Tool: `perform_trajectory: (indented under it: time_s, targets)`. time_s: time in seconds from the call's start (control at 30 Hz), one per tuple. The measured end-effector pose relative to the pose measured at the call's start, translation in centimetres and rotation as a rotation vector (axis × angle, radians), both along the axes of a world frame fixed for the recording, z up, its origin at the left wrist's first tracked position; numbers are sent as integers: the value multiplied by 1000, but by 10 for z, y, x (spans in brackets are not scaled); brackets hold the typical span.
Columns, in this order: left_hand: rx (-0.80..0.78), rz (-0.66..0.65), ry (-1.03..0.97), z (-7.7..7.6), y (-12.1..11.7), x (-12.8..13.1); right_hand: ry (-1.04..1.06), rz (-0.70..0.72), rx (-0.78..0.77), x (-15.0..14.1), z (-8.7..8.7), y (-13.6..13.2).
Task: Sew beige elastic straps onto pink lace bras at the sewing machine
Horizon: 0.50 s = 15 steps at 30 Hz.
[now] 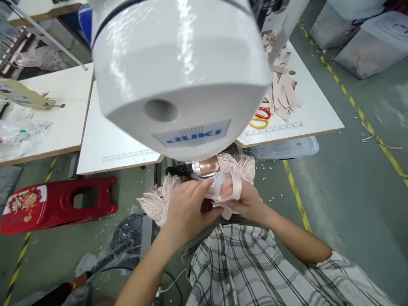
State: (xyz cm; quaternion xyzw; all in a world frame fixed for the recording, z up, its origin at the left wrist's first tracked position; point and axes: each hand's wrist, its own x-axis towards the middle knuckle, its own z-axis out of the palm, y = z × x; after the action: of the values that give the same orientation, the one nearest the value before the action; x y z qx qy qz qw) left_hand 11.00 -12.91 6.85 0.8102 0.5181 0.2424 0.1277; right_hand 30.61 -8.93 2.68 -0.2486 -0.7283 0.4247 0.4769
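Note:
A white JUKI sewing machine head (181, 93) fills the upper middle of the view. Below its needle area, both hands meet at a pale pink fabric piece (236, 187) with a loop-like band and some sheer white material. My left hand (189, 204) is curled, its thumb and fingers closing on the near left edge of that piece. From the other side, my right hand (250, 202) grips it, the band passing over the fingers. Bunched pale pink lace (161, 199) lies beside my left hand, and more lace (244, 165) sits behind the right. Some fingertips are hidden by fabric.
Red-and-yellow scissors (262, 119) and cut pink strips (282, 91) lie on the right tabletop (318, 108). A clear plastic lid or tray (287, 148) is beneath it. On the floor are a red stool (60, 202) at left and clear bins (376, 44) at right.

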Motion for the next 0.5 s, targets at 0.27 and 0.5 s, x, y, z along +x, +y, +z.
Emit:
perform_trajectory:
  time_s: [0.27,0.5]
  targets:
    - [246,-98,91,-15,-1,-8,-84,-49,655,-1,-3,-7]
    - [62,-46,49,-9,-4,-11,-280,134,243,-3,-6,-13]
